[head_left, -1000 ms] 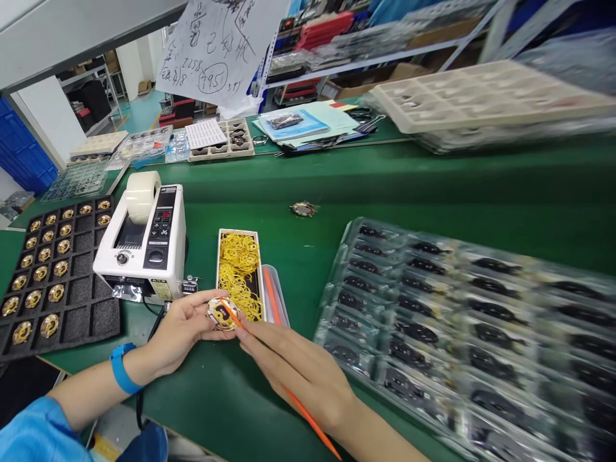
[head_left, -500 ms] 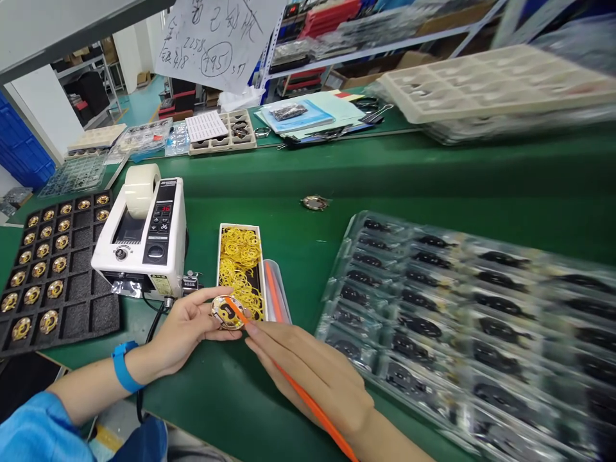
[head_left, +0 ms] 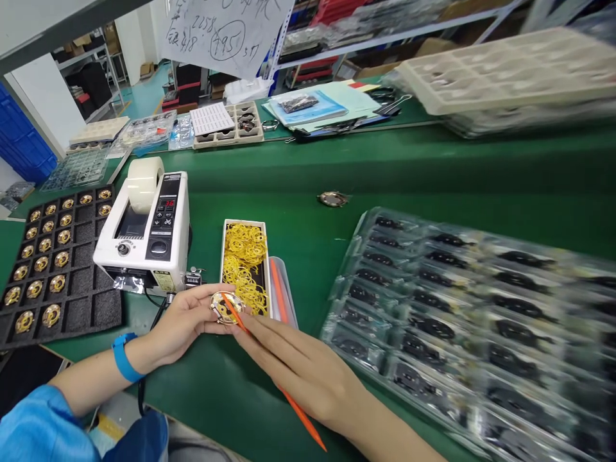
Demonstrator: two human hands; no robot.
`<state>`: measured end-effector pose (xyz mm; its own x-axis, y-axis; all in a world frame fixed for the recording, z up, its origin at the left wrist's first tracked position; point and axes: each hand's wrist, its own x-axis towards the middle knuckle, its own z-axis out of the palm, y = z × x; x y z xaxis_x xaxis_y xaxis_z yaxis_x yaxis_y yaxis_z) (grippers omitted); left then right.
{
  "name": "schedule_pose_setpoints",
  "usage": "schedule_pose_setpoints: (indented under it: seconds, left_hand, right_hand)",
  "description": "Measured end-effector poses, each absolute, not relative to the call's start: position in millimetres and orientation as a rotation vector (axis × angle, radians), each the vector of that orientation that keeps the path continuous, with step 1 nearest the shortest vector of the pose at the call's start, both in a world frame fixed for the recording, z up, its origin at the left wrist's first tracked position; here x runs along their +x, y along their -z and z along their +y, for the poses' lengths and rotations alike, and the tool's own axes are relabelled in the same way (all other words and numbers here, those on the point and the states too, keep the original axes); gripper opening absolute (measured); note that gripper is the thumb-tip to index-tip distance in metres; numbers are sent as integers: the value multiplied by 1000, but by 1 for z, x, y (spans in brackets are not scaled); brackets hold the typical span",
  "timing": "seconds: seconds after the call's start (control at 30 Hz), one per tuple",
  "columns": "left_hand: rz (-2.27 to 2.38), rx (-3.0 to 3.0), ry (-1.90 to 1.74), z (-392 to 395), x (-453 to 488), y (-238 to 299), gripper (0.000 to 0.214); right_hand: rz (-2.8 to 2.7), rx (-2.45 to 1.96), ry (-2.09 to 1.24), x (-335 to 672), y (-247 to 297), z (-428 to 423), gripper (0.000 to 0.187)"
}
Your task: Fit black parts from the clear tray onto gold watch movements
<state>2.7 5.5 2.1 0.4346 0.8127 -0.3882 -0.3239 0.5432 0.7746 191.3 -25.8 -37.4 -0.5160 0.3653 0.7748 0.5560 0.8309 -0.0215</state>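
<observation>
My left hand (head_left: pixel 185 324) pinches a small round gold part (head_left: pixel 224 307) between thumb and fingers, just above the green table. My right hand (head_left: pixel 303 369) grips a thin orange stick (head_left: pixel 298 410), its tip resting on the round part's face. Right behind the part lies a narrow box of yellow rings (head_left: pixel 244 263). A blue band (head_left: pixel 124 356) is on my left wrist.
A white tape dispenser (head_left: pixel 144 224) stands at the left beside a black foam tray of gold parts (head_left: pixel 48 263). Clear blister trays with dark parts (head_left: pixel 462 308) fill the right. A lone round part (head_left: pixel 333 199) lies mid-table. Trays and papers (head_left: pixel 317 106) sit behind.
The view has shifted slightly; both hands stay together at the round part, and the stick's tip has moved a little across its face.
</observation>
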Motion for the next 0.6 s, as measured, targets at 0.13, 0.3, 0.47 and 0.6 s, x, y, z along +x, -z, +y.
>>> schedule_pose_setpoints:
  seconds: [0.13, 0.3, 0.47, 0.6]
  left_hand:
    - [850, 652, -765, 6, 4, -4, 36]
    - [945, 761, -751, 5, 6, -4, 42]
    - [945, 923, -772, 3, 6, -1, 32]
    - [1006, 1044, -756, 1, 7, -1, 21]
  right_hand:
    - [-2033, -776, 199, 194, 21, -27, 26]
    - [-1824, -936, 94, 194, 16, -32, 31]
    - [-1719, -928, -34, 193, 25, -31, 41]
    - [-1723, -946, -58, 194, 27, -32, 32]
